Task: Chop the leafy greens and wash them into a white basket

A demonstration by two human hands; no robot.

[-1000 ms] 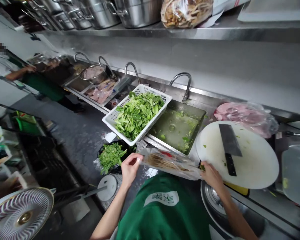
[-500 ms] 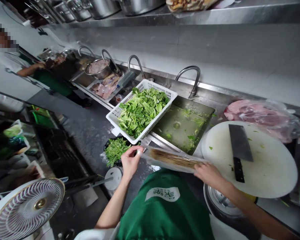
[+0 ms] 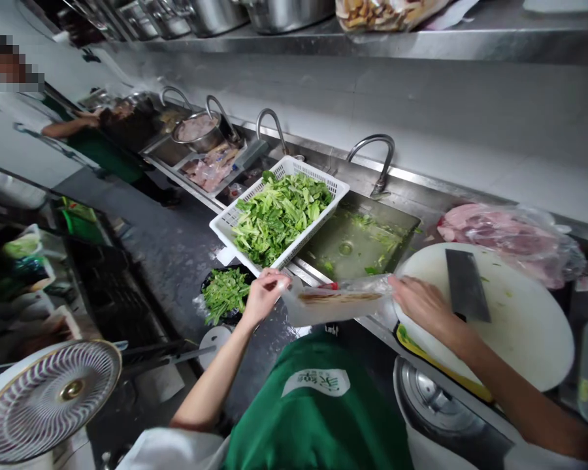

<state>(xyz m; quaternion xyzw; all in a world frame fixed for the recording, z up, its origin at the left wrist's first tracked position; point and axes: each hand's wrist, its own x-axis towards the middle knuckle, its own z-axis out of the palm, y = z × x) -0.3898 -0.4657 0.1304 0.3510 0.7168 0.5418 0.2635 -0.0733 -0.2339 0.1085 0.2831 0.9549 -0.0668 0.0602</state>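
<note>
Between my two hands a translucent plastic bag (image 3: 336, 314) is stretched out, with a bundle of thin brown strands (image 3: 343, 297) inside; whether these are noodles or sticks I cannot tell. My left hand (image 3: 263, 295) pinches its left end, fingers closed. The right end is gripped by my right hand (image 3: 419, 301), beside the round white cutting board (image 3: 524, 326). A cleaver (image 3: 466, 284) lies on that board, its handle mostly hidden behind my right forearm. Just beyond my left hand sits a white basket (image 3: 225, 225) heaped with cut leafy greens (image 3: 279, 219).
A sink (image 3: 345, 248) holds water and leaf scraps, under a curved faucet (image 3: 385, 147). Bagged pink meat (image 3: 509, 238) lies behind the board. Greens in a black bag (image 3: 225, 294) stand low at left, near a fan (image 3: 53, 398). A co-worker (image 3: 98, 150) stands far left.
My right hand has moved up and right, onto the bag's end. The bag has turned and shows more of its clear film; a red spot appears at its upper edge.
</note>
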